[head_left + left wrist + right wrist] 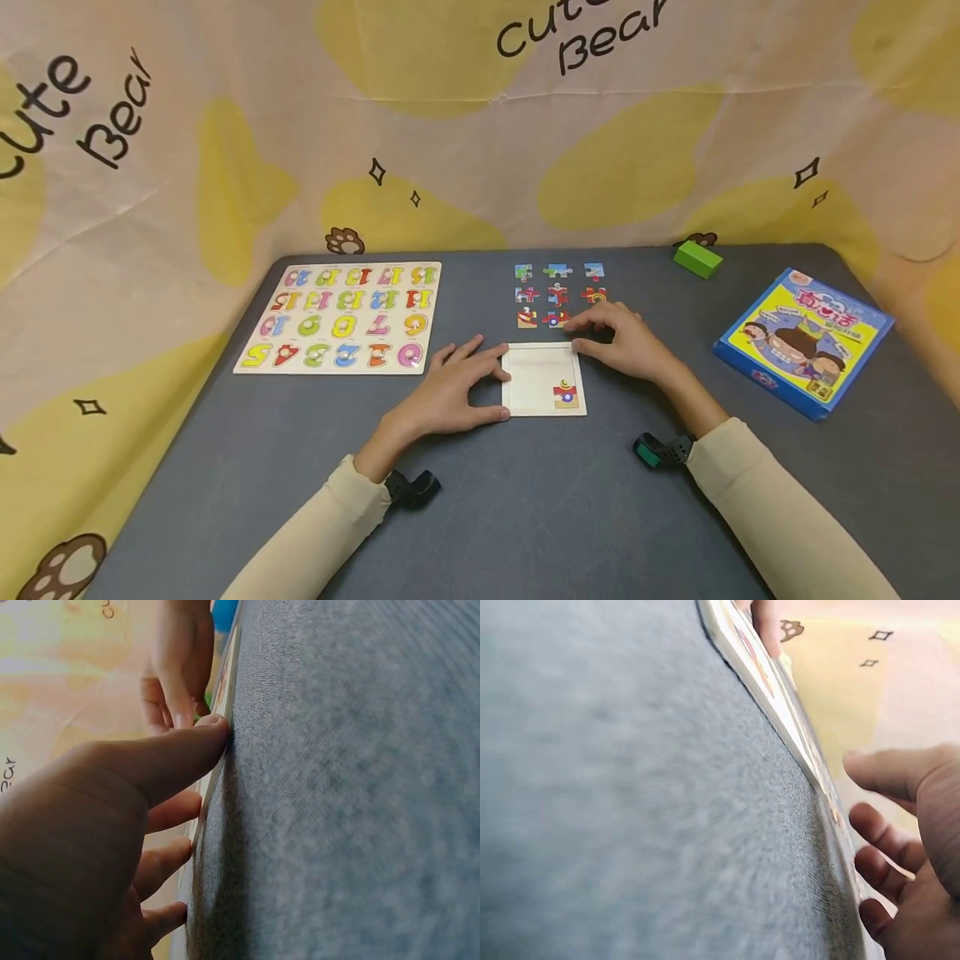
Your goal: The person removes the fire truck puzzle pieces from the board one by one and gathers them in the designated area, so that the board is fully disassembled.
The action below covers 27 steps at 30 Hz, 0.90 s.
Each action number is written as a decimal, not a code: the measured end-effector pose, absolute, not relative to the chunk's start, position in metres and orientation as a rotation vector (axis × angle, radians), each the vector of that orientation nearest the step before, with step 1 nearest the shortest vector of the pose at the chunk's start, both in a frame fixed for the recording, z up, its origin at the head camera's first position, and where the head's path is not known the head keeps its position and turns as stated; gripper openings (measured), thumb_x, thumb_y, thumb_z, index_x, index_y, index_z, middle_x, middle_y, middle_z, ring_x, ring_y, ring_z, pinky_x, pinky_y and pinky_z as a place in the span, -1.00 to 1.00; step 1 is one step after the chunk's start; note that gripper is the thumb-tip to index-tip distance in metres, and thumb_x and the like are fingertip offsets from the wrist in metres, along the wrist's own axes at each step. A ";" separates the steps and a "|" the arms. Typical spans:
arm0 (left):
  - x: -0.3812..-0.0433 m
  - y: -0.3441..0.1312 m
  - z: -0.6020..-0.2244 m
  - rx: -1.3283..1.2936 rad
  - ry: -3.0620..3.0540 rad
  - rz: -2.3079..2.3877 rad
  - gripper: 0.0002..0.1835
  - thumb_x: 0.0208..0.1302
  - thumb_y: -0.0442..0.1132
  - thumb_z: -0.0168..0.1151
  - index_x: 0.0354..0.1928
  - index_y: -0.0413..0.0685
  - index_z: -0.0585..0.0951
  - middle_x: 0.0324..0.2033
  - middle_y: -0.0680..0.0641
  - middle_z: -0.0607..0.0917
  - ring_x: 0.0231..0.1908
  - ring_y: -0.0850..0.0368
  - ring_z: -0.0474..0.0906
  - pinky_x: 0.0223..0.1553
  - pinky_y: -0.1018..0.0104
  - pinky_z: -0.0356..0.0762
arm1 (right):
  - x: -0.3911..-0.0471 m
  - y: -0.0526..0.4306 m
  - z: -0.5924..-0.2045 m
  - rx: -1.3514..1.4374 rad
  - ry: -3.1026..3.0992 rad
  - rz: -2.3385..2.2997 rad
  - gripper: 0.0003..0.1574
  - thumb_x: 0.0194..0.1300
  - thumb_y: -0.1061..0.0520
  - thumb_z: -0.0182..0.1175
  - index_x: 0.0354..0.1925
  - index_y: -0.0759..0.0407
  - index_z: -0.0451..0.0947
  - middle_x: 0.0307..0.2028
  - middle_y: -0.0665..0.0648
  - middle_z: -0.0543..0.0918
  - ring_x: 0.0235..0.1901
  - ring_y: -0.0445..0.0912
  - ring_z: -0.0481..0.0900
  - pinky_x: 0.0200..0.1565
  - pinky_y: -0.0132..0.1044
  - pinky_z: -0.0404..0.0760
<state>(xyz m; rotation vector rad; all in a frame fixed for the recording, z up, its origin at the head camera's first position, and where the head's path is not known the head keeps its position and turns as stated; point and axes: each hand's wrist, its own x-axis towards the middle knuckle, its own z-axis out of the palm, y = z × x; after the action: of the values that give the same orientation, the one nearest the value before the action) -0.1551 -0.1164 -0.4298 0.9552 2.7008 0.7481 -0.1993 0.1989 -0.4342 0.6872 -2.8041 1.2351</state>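
A white puzzle tray (pixel 536 379) lies on the table with one jigsaw piece (pixel 566 394) in its lower right corner. My left hand (pixel 457 392) touches the tray's left edge, thumb and fingers spread. My right hand (pixel 618 342) is over the tray's upper right corner, its fingertips beside a red and blue jigsaw piece (pixel 556 319) in the nearest row of loose pieces. In the right wrist view, the right hand's thumb and bent fingers stand apart with nothing between them. Several more loose pieces (pixel 557 271) lie in rows behind the tray.
A number puzzle board (pixel 337 317) lies to the left on the grey table (pixel 480 500). At the right is a blue and yellow box (pixel 806 342), with a green block (pixel 697 259) behind it. A patterned cloth (pixel 465 125) hangs beyond the table.
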 end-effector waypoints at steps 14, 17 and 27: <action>-0.156 -0.116 -0.430 0.950 2.692 0.750 -0.54 0.20 0.14 0.45 0.11 0.25 0.62 0.55 0.08 0.28 0.63 -0.12 -0.08 0.51 -0.34 -0.28 | -0.168 0.191 -0.427 1.032 -2.890 1.150 -0.61 0.19 0.10 0.49 0.02 -0.11 0.75 -0.08 -0.07 0.65 -0.05 -0.11 0.37 -0.02 -0.04 0.14; -0.156 -0.116 -0.430 0.944 2.695 0.741 -0.53 0.20 0.14 0.45 0.11 0.25 0.61 0.56 0.09 0.27 0.63 -0.11 -0.10 0.51 -0.33 -0.29 | -0.166 0.190 -0.426 1.062 -2.895 1.124 -0.62 0.19 0.10 0.48 0.00 -0.13 0.76 -0.07 -0.09 0.63 -0.06 -0.14 0.35 -0.04 -0.05 0.12; -0.156 -0.115 -0.429 0.950 2.688 0.743 -0.54 0.21 0.14 0.45 0.11 0.24 0.62 0.55 0.10 0.29 0.63 -0.10 -0.09 0.51 -0.32 -0.29 | -0.160 0.187 -0.423 1.091 -2.929 1.067 -0.62 0.17 0.11 0.44 -0.02 -0.19 0.76 -0.13 -0.11 0.57 -0.10 -0.13 0.30 -0.09 -0.08 0.07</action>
<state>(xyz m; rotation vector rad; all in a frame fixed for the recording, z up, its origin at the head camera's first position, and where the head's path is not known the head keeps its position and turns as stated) -0.1564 -0.1153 -0.4286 0.9505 2.6883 0.7426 -0.1601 0.1869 -0.4226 1.0913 -2.9292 1.0670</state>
